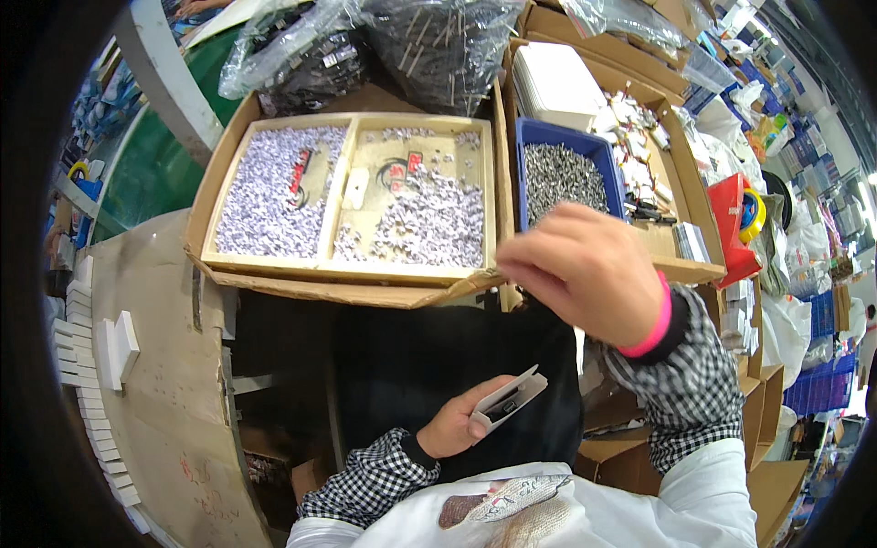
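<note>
White shirt [585, 498] cloth is seen closest, with black-and-white checked sleeves [690, 379] drawn over both forearms. Above the lap, a small white case [502, 405] is held by the left hand [454, 427], thumb and fingers closed on its near end; the case is tilted, and a dark part is shown between its pale sides. The right hand [585, 269] is raised at the near edge of a blue bin [559, 133], its fingers bent and drawn together; whether anything is gripped cannot be told, since the fingertips are partly hidden. A pink band [653, 320] is worn at that wrist.

The blue bin is filled with small metal pieces [562, 172]. To its left, a divided wooden tray [338, 187] is set in a cardboard box [315, 290], and both compartments are strewn with small white pieces [274, 178], the left one more fully covered. Behind them, dark parts are packed in clear plastic bags [448, 50]. A yellow roll [752, 216] is seen by a red holder [731, 233] at the right. White boxes [123, 347] are laid along the brown tabletop [174, 384] at the left.
</note>
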The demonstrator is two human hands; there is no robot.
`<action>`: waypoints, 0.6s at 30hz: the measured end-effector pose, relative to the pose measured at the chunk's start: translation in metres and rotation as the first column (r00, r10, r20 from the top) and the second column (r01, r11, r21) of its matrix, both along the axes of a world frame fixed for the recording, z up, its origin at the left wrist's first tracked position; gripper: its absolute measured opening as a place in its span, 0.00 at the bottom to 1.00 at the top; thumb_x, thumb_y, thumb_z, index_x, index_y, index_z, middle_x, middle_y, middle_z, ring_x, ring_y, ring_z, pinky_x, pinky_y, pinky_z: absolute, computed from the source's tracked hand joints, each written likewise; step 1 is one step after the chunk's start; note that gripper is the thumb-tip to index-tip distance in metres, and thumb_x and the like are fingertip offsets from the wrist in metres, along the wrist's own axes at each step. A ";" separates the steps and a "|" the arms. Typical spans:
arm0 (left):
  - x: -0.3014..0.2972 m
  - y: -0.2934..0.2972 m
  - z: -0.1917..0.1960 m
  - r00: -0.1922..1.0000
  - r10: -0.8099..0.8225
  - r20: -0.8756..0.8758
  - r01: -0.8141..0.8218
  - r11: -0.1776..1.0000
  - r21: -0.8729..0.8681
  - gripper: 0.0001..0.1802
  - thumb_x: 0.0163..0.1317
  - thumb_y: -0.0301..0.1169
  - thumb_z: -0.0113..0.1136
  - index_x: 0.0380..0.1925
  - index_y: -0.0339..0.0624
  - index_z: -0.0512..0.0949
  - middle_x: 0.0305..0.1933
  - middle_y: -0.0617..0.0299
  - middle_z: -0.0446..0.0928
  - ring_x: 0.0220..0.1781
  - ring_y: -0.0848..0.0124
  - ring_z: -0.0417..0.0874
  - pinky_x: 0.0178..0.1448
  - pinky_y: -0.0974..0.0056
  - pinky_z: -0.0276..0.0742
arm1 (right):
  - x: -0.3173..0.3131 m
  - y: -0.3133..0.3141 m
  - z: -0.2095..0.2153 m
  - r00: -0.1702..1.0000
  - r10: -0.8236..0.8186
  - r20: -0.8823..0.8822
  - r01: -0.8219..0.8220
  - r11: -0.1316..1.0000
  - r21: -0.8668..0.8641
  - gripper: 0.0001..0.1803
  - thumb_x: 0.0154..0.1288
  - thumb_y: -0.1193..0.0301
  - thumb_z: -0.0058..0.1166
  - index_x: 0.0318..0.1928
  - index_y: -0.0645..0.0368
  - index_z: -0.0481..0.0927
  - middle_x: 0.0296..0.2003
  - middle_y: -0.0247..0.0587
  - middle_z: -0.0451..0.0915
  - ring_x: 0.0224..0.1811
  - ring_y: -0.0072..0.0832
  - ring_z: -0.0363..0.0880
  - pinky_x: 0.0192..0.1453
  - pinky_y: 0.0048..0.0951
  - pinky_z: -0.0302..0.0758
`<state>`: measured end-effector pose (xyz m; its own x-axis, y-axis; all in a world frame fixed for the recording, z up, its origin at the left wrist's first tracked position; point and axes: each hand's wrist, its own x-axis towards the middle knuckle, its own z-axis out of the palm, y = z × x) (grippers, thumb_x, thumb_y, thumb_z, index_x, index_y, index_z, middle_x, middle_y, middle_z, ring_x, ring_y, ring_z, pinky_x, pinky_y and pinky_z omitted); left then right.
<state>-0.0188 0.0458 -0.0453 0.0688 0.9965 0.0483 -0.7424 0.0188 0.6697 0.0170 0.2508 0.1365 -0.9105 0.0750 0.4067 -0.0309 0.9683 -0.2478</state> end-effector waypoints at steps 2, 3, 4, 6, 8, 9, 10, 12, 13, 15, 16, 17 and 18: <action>0.001 -0.002 -0.005 1.000 0.019 -0.021 -0.019 1.000 0.005 0.52 0.52 0.60 0.56 0.66 0.32 0.52 0.67 0.53 0.59 0.69 0.66 0.60 0.71 0.62 0.54 | -0.029 0.013 -0.005 0.999 0.003 0.043 -0.009 0.991 0.133 0.03 0.53 0.71 0.58 0.29 0.56 0.80 0.24 0.35 0.78 0.33 0.33 0.76 0.35 0.32 0.75; 0.001 -0.003 -0.007 0.998 0.042 -0.047 -0.042 0.999 0.008 0.52 0.53 0.60 0.56 0.66 0.32 0.52 0.67 0.53 0.59 0.69 0.66 0.60 0.71 0.62 0.54 | -0.044 0.019 -0.006 0.999 0.019 0.044 -0.027 0.983 0.183 0.04 0.54 0.70 0.58 0.31 0.56 0.81 0.26 0.35 0.79 0.33 0.34 0.76 0.37 0.32 0.75; 0.000 -0.005 -0.009 0.994 0.069 -0.080 -0.068 0.998 0.016 0.52 0.53 0.60 0.55 0.66 0.32 0.52 0.67 0.53 0.59 0.69 0.66 0.60 0.71 0.62 0.54 | -0.060 0.024 -0.008 0.994 -0.022 0.105 -0.004 0.971 0.240 0.04 0.55 0.69 0.56 0.31 0.55 0.81 0.26 0.35 0.80 0.35 0.33 0.77 0.37 0.33 0.75; -0.003 -0.008 -0.013 0.992 0.083 -0.094 -0.083 0.996 0.013 0.51 0.54 0.60 0.54 0.66 0.32 0.52 0.67 0.52 0.59 0.69 0.65 0.60 0.70 0.62 0.55 | -0.084 0.029 -0.010 0.985 -0.039 0.167 -0.006 0.965 0.261 0.06 0.57 0.68 0.55 0.33 0.53 0.82 0.27 0.35 0.80 0.36 0.34 0.78 0.39 0.33 0.75; -0.007 -0.011 -0.015 0.986 0.100 -0.131 -0.101 0.995 -0.001 0.52 0.55 0.61 0.53 0.66 0.31 0.52 0.67 0.51 0.59 0.68 0.65 0.61 0.70 0.63 0.55 | -0.102 0.030 -0.014 0.966 -0.032 0.255 -0.025 0.975 0.219 0.07 0.57 0.68 0.56 0.36 0.52 0.82 0.29 0.36 0.81 0.37 0.35 0.79 0.41 0.34 0.76; -0.009 -0.013 -0.015 0.987 0.103 -0.124 -0.105 0.994 -0.008 0.52 0.54 0.62 0.53 0.66 0.31 0.51 0.67 0.51 0.59 0.68 0.65 0.60 0.70 0.63 0.54 | -0.109 0.029 -0.017 0.961 -0.002 0.278 -0.059 0.975 0.213 0.07 0.57 0.68 0.56 0.36 0.52 0.82 0.30 0.36 0.81 0.38 0.35 0.79 0.42 0.34 0.76; -0.011 -0.015 -0.016 0.987 0.104 -0.119 -0.107 0.994 -0.019 0.52 0.54 0.62 0.53 0.66 0.32 0.51 0.67 0.51 0.59 0.69 0.65 0.60 0.71 0.63 0.54 | -0.115 0.028 -0.020 0.952 0.027 0.304 -0.092 0.975 0.201 0.08 0.57 0.68 0.56 0.37 0.52 0.82 0.31 0.37 0.81 0.38 0.35 0.79 0.42 0.34 0.76; -0.013 -0.017 -0.016 0.988 0.116 -0.105 -0.120 0.992 -0.032 0.53 0.54 0.63 0.54 0.66 0.32 0.51 0.67 0.52 0.59 0.69 0.65 0.59 0.71 0.63 0.53 | -0.125 0.025 -0.028 0.935 0.096 0.342 -0.164 0.970 0.178 0.09 0.56 0.68 0.55 0.39 0.51 0.81 0.34 0.39 0.81 0.40 0.36 0.79 0.45 0.36 0.76; -0.014 -0.019 -0.016 0.987 0.126 -0.096 -0.130 0.991 -0.034 0.53 0.54 0.63 0.54 0.66 0.32 0.51 0.67 0.52 0.59 0.69 0.65 0.59 0.71 0.63 0.52 | -0.129 0.024 -0.032 0.928 0.137 0.345 -0.206 0.963 0.174 0.09 0.56 0.69 0.55 0.39 0.51 0.81 0.34 0.39 0.80 0.40 0.36 0.79 0.45 0.36 0.76; -0.016 -0.020 -0.016 0.987 0.136 -0.088 -0.139 0.990 -0.035 0.53 0.54 0.63 0.53 0.66 0.32 0.51 0.67 0.52 0.58 0.69 0.65 0.58 0.71 0.63 0.51 | -0.137 0.023 -0.038 0.913 0.213 0.348 -0.281 0.947 0.158 0.10 0.56 0.69 0.55 0.39 0.52 0.81 0.34 0.41 0.80 0.40 0.37 0.79 0.46 0.36 0.76; -0.018 -0.020 -0.016 0.987 0.135 -0.089 -0.139 0.990 -0.034 0.53 0.54 0.63 0.53 0.67 0.33 0.51 0.67 0.53 0.58 0.70 0.65 0.58 0.71 0.63 0.51 | -0.140 0.026 -0.038 0.903 0.214 0.373 -0.256 0.965 0.066 0.09 0.55 0.70 0.55 0.38 0.54 0.81 0.34 0.42 0.80 0.40 0.37 0.79 0.47 0.35 0.76; -0.019 -0.020 -0.016 0.987 0.130 -0.090 -0.135 0.990 -0.043 0.53 0.53 0.63 0.53 0.67 0.33 0.51 0.67 0.53 0.58 0.70 0.65 0.57 0.72 0.63 0.50 | -0.144 0.029 -0.038 0.901 0.196 0.386 -0.227 0.973 0.037 0.09 0.55 0.71 0.56 0.38 0.55 0.81 0.34 0.42 0.80 0.39 0.38 0.79 0.46 0.34 0.76; -0.020 -0.021 -0.016 0.987 0.135 -0.092 -0.138 0.990 -0.023 0.53 0.54 0.63 0.53 0.67 0.33 0.51 0.67 0.53 0.58 0.70 0.66 0.58 0.72 0.63 0.50 | -0.147 0.034 -0.036 0.893 0.186 0.410 -0.204 0.979 0.001 0.09 0.54 0.71 0.56 0.37 0.56 0.81 0.34 0.42 0.80 0.39 0.38 0.79 0.45 0.34 0.76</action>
<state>-0.0389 0.0250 -0.0614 -0.0651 0.9977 0.0184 -0.6764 -0.0576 0.7343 -0.1303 0.2846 0.1005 -0.9915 -0.1304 -0.0018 -0.1263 0.9632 -0.2373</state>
